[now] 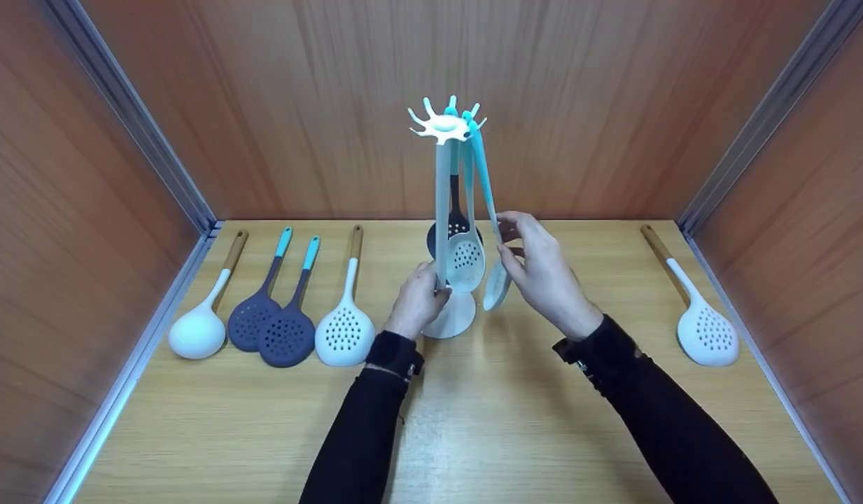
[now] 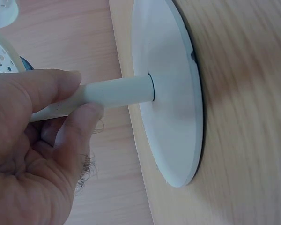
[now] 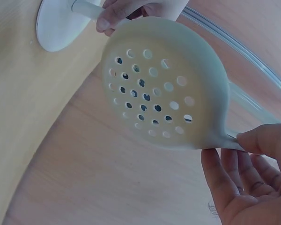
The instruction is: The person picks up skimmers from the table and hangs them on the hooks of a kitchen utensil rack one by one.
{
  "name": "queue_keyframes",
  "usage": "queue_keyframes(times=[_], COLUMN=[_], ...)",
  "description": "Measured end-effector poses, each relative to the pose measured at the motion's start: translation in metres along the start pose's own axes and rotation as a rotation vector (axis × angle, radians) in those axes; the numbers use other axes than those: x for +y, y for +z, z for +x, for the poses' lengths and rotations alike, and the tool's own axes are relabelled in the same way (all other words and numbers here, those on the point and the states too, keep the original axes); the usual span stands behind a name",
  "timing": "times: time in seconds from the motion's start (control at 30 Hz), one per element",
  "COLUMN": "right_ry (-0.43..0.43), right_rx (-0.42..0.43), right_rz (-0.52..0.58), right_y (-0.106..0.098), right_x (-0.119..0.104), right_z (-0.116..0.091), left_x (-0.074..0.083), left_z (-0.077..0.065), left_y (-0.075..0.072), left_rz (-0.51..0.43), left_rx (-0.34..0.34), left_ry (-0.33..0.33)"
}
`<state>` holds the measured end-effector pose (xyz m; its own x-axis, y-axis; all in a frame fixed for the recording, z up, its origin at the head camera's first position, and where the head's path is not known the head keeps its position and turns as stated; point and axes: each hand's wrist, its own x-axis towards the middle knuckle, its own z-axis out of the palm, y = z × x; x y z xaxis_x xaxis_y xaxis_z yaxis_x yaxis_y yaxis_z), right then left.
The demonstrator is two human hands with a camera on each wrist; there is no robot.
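Observation:
A white utensil stand (image 1: 442, 210) with a round base (image 2: 171, 126) and a crown of hooks rises from the table. Low on its pole, my left hand (image 1: 418, 301) grips it between thumb and fingers. To the right, my right hand (image 1: 543, 273) pinches the neck of a pale skimmer (image 3: 208, 61) with a turquoise handle (image 1: 481, 168). That handle's top is at the hooks; whether it hangs on one I cannot tell. Beside it on the stand hang another pale skimmer (image 1: 466, 280) and, partly hidden behind, a dark skimmer (image 1: 455, 203).
Left of the stand lie a white ladle (image 1: 197, 334), two dark skimmers (image 1: 246, 322) with turquoise handles, and a white skimmer (image 1: 345, 332) with a wooden handle. Far right lies another white skimmer (image 1: 707, 336). Wooden panels (image 1: 578, 105) enclose the table's back and sides.

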<state>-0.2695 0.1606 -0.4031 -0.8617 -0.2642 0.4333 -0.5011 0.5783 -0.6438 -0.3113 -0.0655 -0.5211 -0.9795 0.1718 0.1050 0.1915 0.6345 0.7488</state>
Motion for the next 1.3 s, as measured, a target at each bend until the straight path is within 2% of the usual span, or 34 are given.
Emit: queue_keyframes(times=[0.53,0.67,0.8,1.03,1.3], right_ry=[0.016,0.024,0.017,-0.012,0.023], right_rx=[-0.029,-0.036,-0.041,-0.033,-0.039], right_rz=[0.023,0.025,0.034,0.080,0.059], right_y=[0.013,0.014,0.015,0.014,0.007], right_x=[-0.003,-0.004,-0.002,0.003,0.006], right_z=[-0.001,-0.001,-0.001,-0.001,-0.001], left_x=[0.001,0.000,0.000,0.001,0.003], left_z=[0.000,-0.001,-0.001,0.001,0.002], left_y=[0.000,0.000,0.000,-0.001,-0.001], left_rz=[-0.012,-0.014,-0.016,0.000,0.000], left_rx=[-0.009,0.000,0.004,-0.016,-0.024], left_ry=[-0.024,-0.008,0.000,-0.030,-0.049])
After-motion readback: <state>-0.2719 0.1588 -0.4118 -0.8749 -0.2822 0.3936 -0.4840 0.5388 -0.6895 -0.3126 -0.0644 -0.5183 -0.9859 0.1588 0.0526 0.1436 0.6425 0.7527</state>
